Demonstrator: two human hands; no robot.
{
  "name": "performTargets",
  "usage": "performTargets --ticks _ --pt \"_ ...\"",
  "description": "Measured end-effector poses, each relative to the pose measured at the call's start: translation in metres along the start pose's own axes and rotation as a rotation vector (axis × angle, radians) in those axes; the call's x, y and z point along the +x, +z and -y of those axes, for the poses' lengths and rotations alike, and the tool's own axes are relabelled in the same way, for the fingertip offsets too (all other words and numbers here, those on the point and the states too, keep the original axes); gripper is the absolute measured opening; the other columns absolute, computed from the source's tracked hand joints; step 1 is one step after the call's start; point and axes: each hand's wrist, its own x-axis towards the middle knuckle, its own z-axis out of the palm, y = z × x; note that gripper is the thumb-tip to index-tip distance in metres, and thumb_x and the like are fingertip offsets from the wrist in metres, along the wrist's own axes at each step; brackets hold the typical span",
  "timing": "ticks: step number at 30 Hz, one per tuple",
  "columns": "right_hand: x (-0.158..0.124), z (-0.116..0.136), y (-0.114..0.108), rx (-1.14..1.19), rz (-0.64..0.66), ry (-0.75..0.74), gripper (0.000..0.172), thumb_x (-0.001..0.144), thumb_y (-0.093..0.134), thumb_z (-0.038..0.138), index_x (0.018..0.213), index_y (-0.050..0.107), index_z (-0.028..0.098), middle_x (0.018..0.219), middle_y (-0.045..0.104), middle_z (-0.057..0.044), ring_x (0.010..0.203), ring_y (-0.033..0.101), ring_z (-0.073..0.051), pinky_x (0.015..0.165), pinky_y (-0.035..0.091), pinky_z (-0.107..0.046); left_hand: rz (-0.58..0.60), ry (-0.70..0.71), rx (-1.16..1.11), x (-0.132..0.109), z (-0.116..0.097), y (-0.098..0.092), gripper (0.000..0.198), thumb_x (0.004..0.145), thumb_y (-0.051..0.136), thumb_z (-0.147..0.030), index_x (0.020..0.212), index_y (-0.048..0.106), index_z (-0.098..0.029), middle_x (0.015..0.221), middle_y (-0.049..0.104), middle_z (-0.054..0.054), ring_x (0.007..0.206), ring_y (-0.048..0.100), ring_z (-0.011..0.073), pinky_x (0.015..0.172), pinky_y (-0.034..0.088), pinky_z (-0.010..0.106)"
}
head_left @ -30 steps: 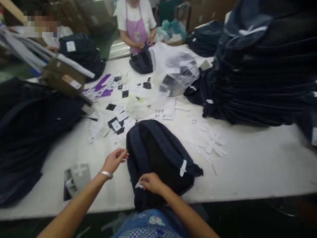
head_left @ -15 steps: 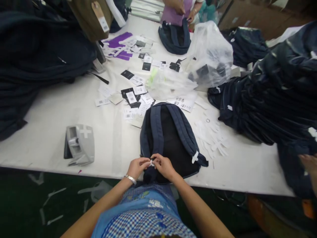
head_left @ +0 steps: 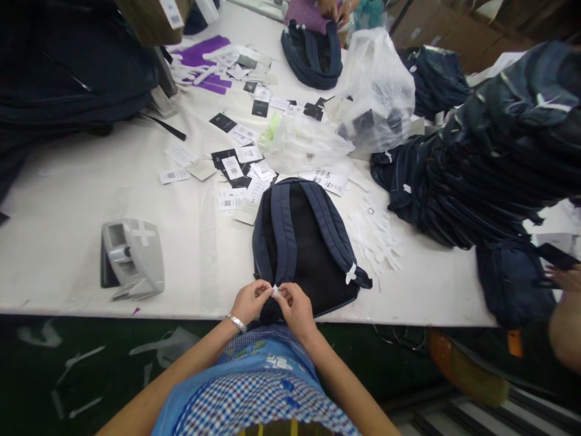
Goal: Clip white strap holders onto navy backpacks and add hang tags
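A navy backpack point(head_left: 308, 233) lies on the table in front of me, its two shoulder straps facing up. Both my hands are at the lower end of its left strap. My left hand point(head_left: 249, 301) pinches one side of a small white paper strip point(head_left: 276, 290). From the other side my right hand point(head_left: 296, 306) pinches the same strip, which sits around the strap; whether it is fastened I cannot tell. A similar white strip point(head_left: 351, 274) is wrapped on the lower end of the right strap, untouched by either hand.
A grey tape dispenser point(head_left: 134, 257) stands to the left. Tags point(head_left: 233, 168) and plastic bags point(head_left: 379, 91) lie beyond the backpack. More white strips point(head_left: 379, 239) are at the right, near piled navy backpacks point(head_left: 490, 163). Other people's hands work at the back point(head_left: 336, 11) and right point(head_left: 567, 278).
The view has shifted slightly. My hands stay together on the white strip, with my right fingers a little differently placed. At the right edge, another person's hand and a navy bag have moved.
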Motion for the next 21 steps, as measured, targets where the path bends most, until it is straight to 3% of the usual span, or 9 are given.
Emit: performTargets --ticks 6,9,16,21 --pt "-0.004 -0.003 0.008 0.037 -0.024 0.037 0.021 0.092 0.051 0.033 0.087 0.064 0.018 0.081 0.057 -0.003 0.071 0.054 -0.014 0.066 0.042 -0.025 -0.004 -0.003 -0.034 0.000 -0.002 0.001 0.027 0.081 0.054 -0.044 0.074 0.055 -0.017 0.068 0.055 0.000 0.065 0.051 0.0149 0.063 0.039 0.026" --pt "-0.004 -0.004 0.009 -0.028 -0.054 0.028 0.019 0.092 0.051 0.030 0.082 0.060 0.018 0.078 0.054 -0.002 0.069 0.051 -0.013 0.065 0.039 -0.025 0.004 -0.071 -0.161 -0.001 -0.003 0.002 0.031 0.078 0.056 -0.047 0.072 0.052 -0.017 0.066 0.049 -0.002 0.063 0.047 0.0131 0.060 0.039 0.025" --pt "-0.003 -0.008 0.010 0.080 -0.088 0.047 0.020 0.092 0.051 0.030 0.080 0.060 0.017 0.076 0.051 -0.001 0.068 0.050 -0.012 0.064 0.039 -0.024 0.035 -0.258 -0.489 -0.008 -0.002 -0.008 0.045 0.066 0.071 -0.054 0.076 0.050 -0.016 0.070 0.046 -0.004 0.065 0.046 0.0092 0.065 0.043 0.022" --pt "-0.006 -0.008 0.006 0.052 -0.021 -0.043 0.020 0.094 0.051 0.032 0.088 0.065 0.018 0.083 0.056 -0.003 0.071 0.053 -0.013 0.067 0.041 -0.025 0.046 -0.205 -0.345 -0.007 0.001 -0.016 0.046 0.067 0.069 -0.058 0.073 0.051 -0.016 0.069 0.050 -0.002 0.067 0.050 0.0118 0.066 0.045 0.024"
